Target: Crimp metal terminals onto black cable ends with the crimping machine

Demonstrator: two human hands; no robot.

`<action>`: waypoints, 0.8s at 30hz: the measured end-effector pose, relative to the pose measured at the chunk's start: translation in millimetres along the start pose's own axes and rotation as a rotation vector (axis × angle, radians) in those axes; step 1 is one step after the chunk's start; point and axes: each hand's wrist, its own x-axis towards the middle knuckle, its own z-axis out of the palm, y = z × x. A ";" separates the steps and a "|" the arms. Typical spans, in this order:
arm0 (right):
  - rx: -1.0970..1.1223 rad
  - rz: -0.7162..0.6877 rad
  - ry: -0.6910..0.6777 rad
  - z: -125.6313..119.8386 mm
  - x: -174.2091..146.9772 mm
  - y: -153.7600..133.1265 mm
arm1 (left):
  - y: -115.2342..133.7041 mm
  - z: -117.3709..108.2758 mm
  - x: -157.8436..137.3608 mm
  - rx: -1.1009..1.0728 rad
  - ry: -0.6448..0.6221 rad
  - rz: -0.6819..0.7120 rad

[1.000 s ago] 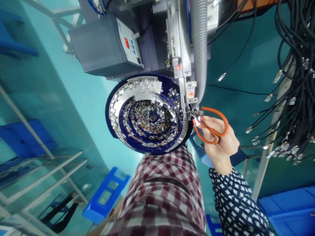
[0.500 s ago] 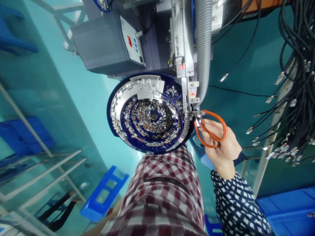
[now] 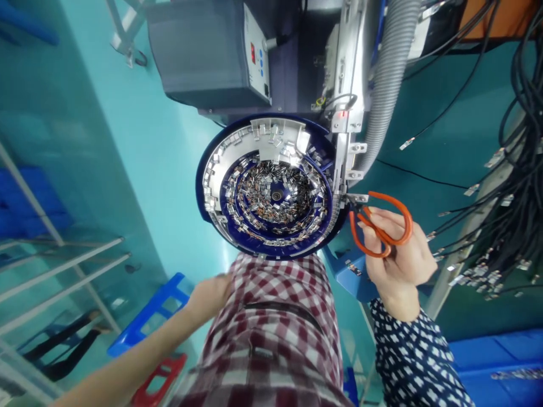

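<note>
My right hand [image 3: 396,249], in a navy-and-white patterned sleeve, grips orange-handled scissors [image 3: 405,232] at the right of a dark blue bowl feeder [image 3: 201,189]. Their handles are spread apart. The dark blade end lies close to a metal bracket [image 3: 358,198] by the feed rail, and I cannot make out whether it touches. Small shiny metal connector shells [image 3: 292,206] fill the bowl and line its spiral track. Lower left, my left hand [image 3: 216,291] is blurred beside the red-and-white checked garment [image 3: 280,333], its fingers hidden.
A grey control box [image 3: 203,53] with a red display stands behind the bowl. Above it on the right run a metal rail [image 3: 348,73] and a grey corrugated hose [image 3: 392,73]. Black cables [image 3: 521,186] with metal ends hang at right. Blue [image 3: 156,311] and red [image 3: 161,379] stools stand lower left.
My left hand has come up into view beside the checked garment. My right hand still holds the scissors by the rail. The view has shifted, so the machine appears farther right.
</note>
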 end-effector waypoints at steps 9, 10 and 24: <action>-0.083 -0.062 -0.119 -2.1 35.5 0.6 | 76.9 -37.2 8.9 -0.351 0.240 0.545; -0.094 -0.064 -0.141 -2.8 38.2 0.8 | 80.7 -38.7 8.9 -0.363 0.254 0.563; 0.009 -0.009 -0.201 -13.1 57.2 7.6 | 88.5 -37.4 8.8 -0.475 0.223 0.650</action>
